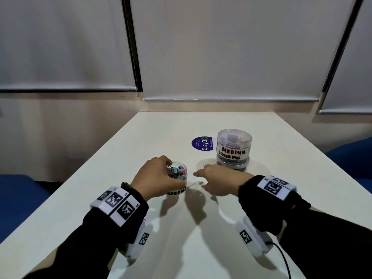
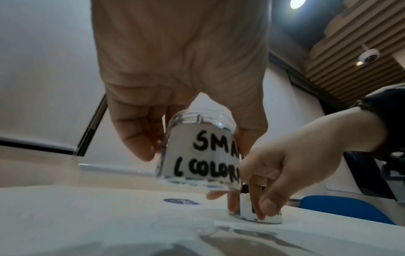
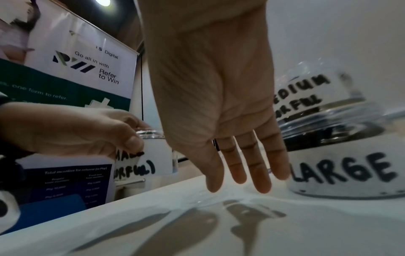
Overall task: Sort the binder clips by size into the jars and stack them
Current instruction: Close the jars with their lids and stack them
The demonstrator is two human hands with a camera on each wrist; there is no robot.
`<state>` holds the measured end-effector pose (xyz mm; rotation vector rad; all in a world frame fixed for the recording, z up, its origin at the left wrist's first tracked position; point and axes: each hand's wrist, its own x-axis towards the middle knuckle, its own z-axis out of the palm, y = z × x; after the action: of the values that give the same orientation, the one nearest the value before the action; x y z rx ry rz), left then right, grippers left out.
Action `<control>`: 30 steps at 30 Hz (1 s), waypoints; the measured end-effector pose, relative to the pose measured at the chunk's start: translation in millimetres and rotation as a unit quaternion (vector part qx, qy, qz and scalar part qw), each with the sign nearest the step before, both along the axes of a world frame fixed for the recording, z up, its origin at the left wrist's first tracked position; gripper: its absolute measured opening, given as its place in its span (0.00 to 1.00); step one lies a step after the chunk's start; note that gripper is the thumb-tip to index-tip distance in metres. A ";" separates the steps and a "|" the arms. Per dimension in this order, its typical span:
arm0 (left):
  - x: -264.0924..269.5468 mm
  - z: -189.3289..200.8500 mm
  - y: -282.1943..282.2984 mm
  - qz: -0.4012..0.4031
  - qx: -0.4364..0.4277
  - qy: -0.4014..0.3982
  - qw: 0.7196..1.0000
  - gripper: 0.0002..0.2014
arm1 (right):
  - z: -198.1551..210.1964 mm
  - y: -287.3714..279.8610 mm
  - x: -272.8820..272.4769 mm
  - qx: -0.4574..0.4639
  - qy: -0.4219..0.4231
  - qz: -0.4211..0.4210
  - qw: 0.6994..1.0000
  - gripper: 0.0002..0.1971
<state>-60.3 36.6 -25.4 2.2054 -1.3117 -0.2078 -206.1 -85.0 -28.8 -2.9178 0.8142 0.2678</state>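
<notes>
left hand grasps open small-clip jar off table | right hand released, fingers straight | medium jar stacked on large jar

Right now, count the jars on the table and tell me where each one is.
3. The small jar is held by the left hand. The medium jar stands stacked on the large jar, beside the right hand. None seems hidden.
</notes>
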 end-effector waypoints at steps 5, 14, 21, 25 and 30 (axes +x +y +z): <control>12.6 -1.7 12.6 0.016 -0.085 0.073 0.994 0.31 | -5.5 6.7 23.0 0.019 0.084 0.006 0.996 0.29; 18.1 -15.3 17.7 0.001 -0.092 0.192 0.977 0.30 | -11.6 7.1 19.3 0.021 -0.002 -0.001 1.000 0.15; 9.1 -20.4 15.9 -0.053 0.054 0.063 0.995 0.31 | -10.8 6.5 7.8 0.027 -0.013 -0.037 0.999 0.39; 3.6 -21.8 14.4 -0.081 0.109 0.030 0.990 0.40 | -2.4 8.2 -1.1 -0.004 -0.111 -0.060 0.992 0.31; 18.1 -20.6 20.4 -0.082 0.169 0.055 0.981 0.44 | 8.5 23.1 1.9 0.108 -0.348 -0.043 0.930 0.27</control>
<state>-42.2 57.0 -46.0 2.3187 -1.4849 -0.6494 -204.2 -61.9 -20.3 -2.4675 0.7177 -0.6133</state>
